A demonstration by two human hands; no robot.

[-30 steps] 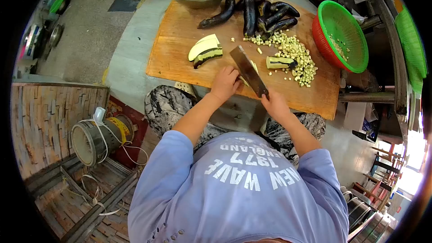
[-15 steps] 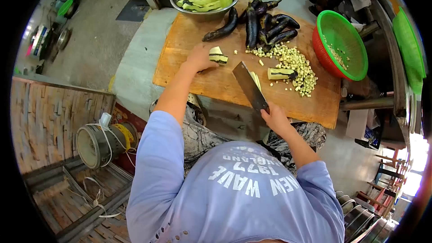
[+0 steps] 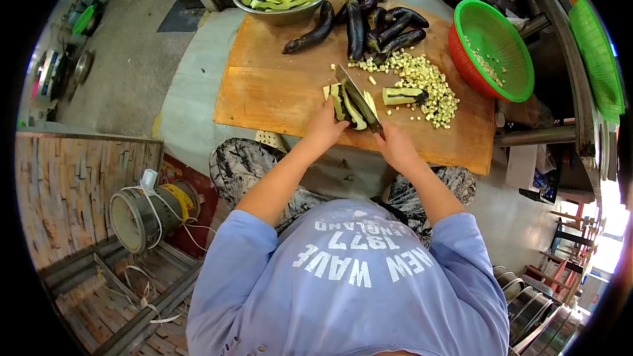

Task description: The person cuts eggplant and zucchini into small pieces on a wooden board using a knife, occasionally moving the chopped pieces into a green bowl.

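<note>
My right hand [image 3: 397, 147] is wrapped round the handle of a cleaver [image 3: 357, 97], its blade angled up and to the left. Just left of the blade, my left hand [image 3: 323, 127] grips a partly peeled eggplant piece [image 3: 339, 104] against the wooden cutting board [image 3: 257, 95]. Pale eggplant strips [image 3: 370, 102] lie along the blade's right side. Farther right are a peeled eggplant chunk [image 3: 399, 96] and a spread of diced eggplant [image 3: 432, 86]. Whole dark eggplants [image 3: 356, 29] are heaped at the board's far side.
A metal bowl [image 3: 283, 14] of peeled eggplants stands at the board's far left corner. To the right, a green colander [image 3: 488, 29] with some dice sits in a red basket [image 3: 459, 59]. A metal drum [image 3: 132, 214] with a white cord is at lower left.
My left hand has moved right and nearer to me with the eggplant piece, which is now turned lengthwise beside the cleaver. The cleaver has shifted slightly left. The whole view has shifted a little.
</note>
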